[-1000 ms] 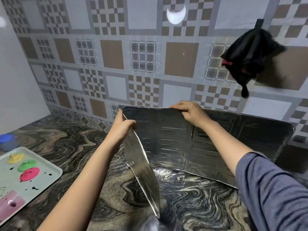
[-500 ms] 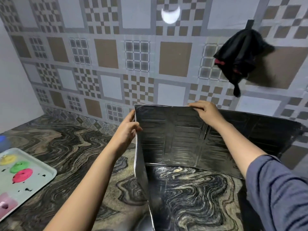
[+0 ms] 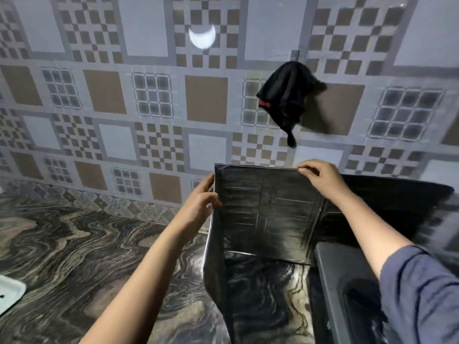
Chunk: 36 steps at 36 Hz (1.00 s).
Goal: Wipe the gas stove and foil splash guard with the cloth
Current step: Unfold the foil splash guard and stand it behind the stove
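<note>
Foil splash guard (image 3: 268, 212): upright near countertop's (image 3: 74, 244) back edge.
Left hand (image 3: 198, 207): gripping left fold.
Right hand (image 3: 320, 177): pinching top edge.

The foil splash guard (image 3: 268, 212) is thin, shiny metal foil pressed with raised ribs, its panels creased and mirror-dark. It stands on a polished stone countertop (image 3: 74, 244) with glossy swirling veins, in front of smooth glazed wall tiles (image 3: 99, 95) that catch a bright glare. A soft, matt black cloth (image 3: 285, 98) hangs on the far wall, and the gas stove (image 3: 330, 269) at near right looks dark and dull.
</note>
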{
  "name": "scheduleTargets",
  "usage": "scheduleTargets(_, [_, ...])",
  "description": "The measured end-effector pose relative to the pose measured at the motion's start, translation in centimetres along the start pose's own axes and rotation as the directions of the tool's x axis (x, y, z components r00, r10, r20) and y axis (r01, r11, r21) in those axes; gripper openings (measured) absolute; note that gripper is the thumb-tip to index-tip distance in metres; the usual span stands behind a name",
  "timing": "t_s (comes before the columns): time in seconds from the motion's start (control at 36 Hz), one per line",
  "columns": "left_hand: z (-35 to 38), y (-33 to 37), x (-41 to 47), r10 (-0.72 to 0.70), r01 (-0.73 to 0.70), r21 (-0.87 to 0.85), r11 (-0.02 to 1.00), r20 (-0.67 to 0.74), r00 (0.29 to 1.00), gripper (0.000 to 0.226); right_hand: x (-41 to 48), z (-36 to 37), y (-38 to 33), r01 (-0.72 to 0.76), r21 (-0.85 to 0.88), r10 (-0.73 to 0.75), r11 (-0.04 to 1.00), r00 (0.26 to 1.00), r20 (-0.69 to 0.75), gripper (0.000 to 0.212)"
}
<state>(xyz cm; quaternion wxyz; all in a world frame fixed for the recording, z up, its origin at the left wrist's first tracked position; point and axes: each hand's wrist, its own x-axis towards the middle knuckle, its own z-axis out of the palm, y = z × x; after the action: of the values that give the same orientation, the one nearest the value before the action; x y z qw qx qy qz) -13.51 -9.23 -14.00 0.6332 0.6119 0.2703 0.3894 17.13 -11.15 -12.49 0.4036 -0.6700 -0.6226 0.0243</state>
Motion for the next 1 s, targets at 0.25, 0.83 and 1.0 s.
scheduleTargets(0.25, [6.1, -0.6, 1.8, -0.036, 0.031, 0.041, 0.999, 0.121, 0.992, 0.069, -2.8, -5.5, 4.0, -0.094, -0.040, 0.089, 0.995, 0.990, -0.111, 0.016])
scheduleTargets(0.83, [14.3, -1.8, 6.5, -0.121, 0.128, 0.251, 0.959, -0.044, 0.992, 0.076, -4.8, -10.3, 10.6, -0.094, -0.147, 0.075, 0.985, 0.988, -0.133, 0.017])
scheduleTargets(1.0, [15.6, -1.8, 8.3, -0.098, 0.093, 0.300, 0.949, 0.003, 0.995, 0.070, -3.8, -10.6, 11.6, -0.085, -0.172, 0.070, 0.981, 0.993, -0.091, 0.017])
